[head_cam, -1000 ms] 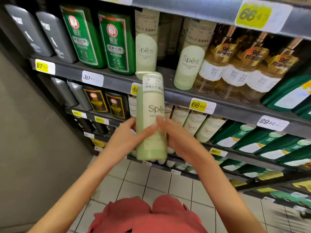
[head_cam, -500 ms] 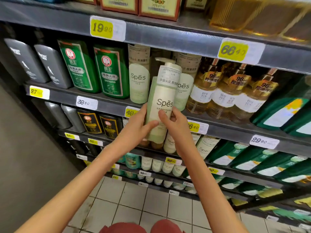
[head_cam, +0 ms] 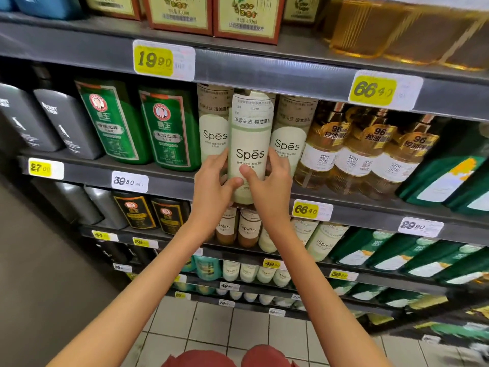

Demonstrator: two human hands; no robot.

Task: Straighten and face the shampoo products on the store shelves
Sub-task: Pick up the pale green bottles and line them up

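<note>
A pale green Spes shampoo bottle (head_cam: 250,144) stands upright with its label facing me, at the front of the middle shelf (head_cam: 169,181). My left hand (head_cam: 214,181) grips its lower left side and my right hand (head_cam: 272,184) grips its lower right side, both thumbs across the front. It sits between two other Spes bottles, one to the left (head_cam: 213,128) and one to the right (head_cam: 289,139), slightly ahead of them. Its base is hidden behind my hands.
Green bottles (head_cam: 169,128) and dark grey bottles (head_cam: 66,123) stand to the left, amber bottles (head_cam: 354,152) and dark green bottles (head_cam: 449,176) to the right. The shelf above (head_cam: 264,70) hangs just over the bottle's top. Lower shelves hold more Spes bottles (head_cam: 248,226). Tiled floor lies below.
Both hands have lifted the Spes bottle up from in front of the lower shelves and moved it inward, into the gap between the two Spes bottles on the middle shelf.
</note>
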